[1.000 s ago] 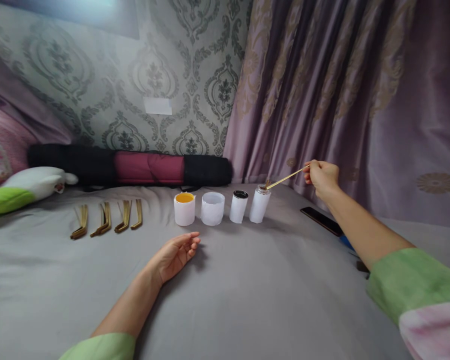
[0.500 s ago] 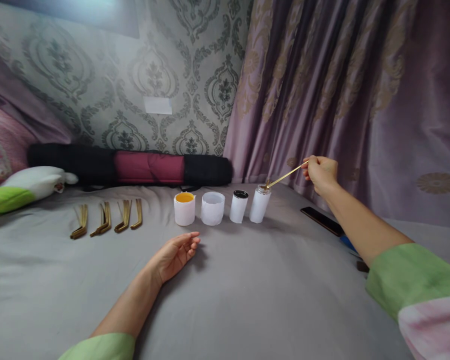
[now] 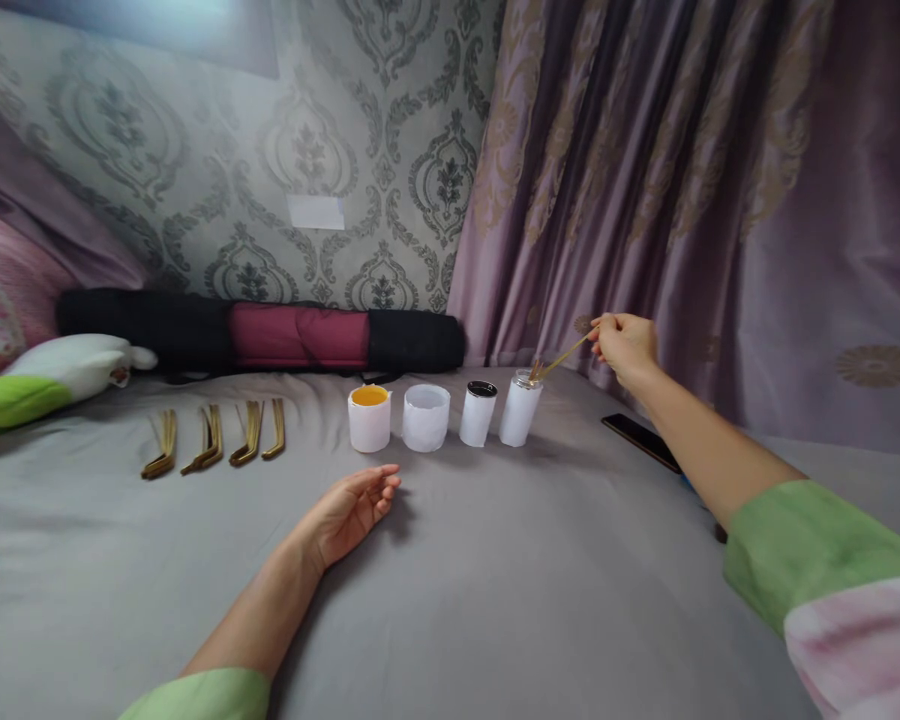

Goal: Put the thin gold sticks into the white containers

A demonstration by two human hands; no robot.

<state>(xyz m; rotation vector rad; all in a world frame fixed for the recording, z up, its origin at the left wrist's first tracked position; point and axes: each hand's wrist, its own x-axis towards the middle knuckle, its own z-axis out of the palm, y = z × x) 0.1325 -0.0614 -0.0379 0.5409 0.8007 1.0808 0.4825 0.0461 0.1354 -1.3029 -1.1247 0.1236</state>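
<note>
My right hand (image 3: 628, 347) pinches the end of a thin gold spoon (image 3: 562, 357), whose other end rests in the mouth of the rightmost white jar (image 3: 519, 410). That jar stands in a row with a black-topped jar (image 3: 478, 413), a wider white cup (image 3: 426, 417) and a cup of orange stuff (image 3: 369, 418) on the grey sheet (image 3: 495, 580). My left hand (image 3: 349, 512) lies on the sheet in front of the cups, palm up, fingers loosely apart and holding nothing.
Several gold utensils (image 3: 214, 438) lie in a row at the left. A black and maroon bolster (image 3: 262, 338) runs along the wall. A dark phone (image 3: 641, 441) lies by my right forearm. A green and white plush (image 3: 45, 375) sits far left; purple curtains (image 3: 690, 200) hang right.
My right hand has moved left, closer to the rightmost jar, with the spoon sliding deeper into it. The left hand has stayed still.
</note>
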